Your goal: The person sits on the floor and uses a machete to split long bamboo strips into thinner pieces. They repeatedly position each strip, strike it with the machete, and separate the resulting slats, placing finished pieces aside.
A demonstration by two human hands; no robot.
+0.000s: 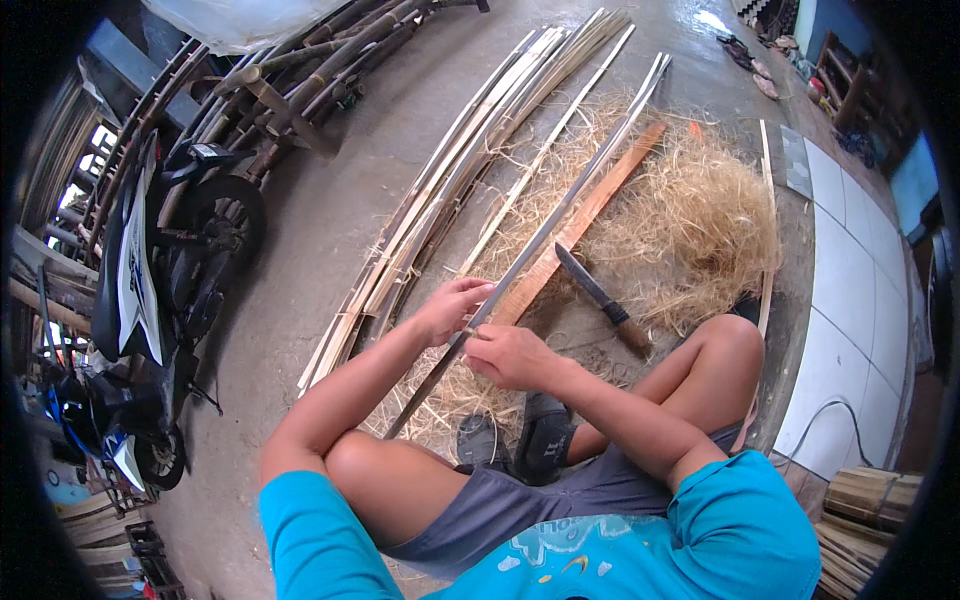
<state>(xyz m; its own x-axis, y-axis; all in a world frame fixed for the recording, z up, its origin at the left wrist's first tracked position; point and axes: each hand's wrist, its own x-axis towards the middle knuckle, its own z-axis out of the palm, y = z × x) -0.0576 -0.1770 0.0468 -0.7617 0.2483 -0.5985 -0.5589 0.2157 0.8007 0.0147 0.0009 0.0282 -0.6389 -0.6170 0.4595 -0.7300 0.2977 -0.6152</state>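
Note:
A long, thin bamboo strip (548,222) runs slantwise across my lap, its far end pale and seemingly split or doubled. My left hand (455,308) closes around it from the left. Just nearer to me, my right hand (512,356) pinches the same strip between thumb and fingers. Beneath it a flat orange-brown board (605,200) slants over the floor. To the right of the board lies a knife (592,284) with a dark blade and wooden handle, touched by neither hand. Curly bamboo shavings (705,225) heap up beyond the knife and spread under the strip.
A bundle of split bamboo strips (455,150) lies on the floor to the left, with a single pale strip (550,145) beside it. Motorcycles (165,250) stand at far left, near bamboo poles (330,60). White tiles (835,320) edge the right side.

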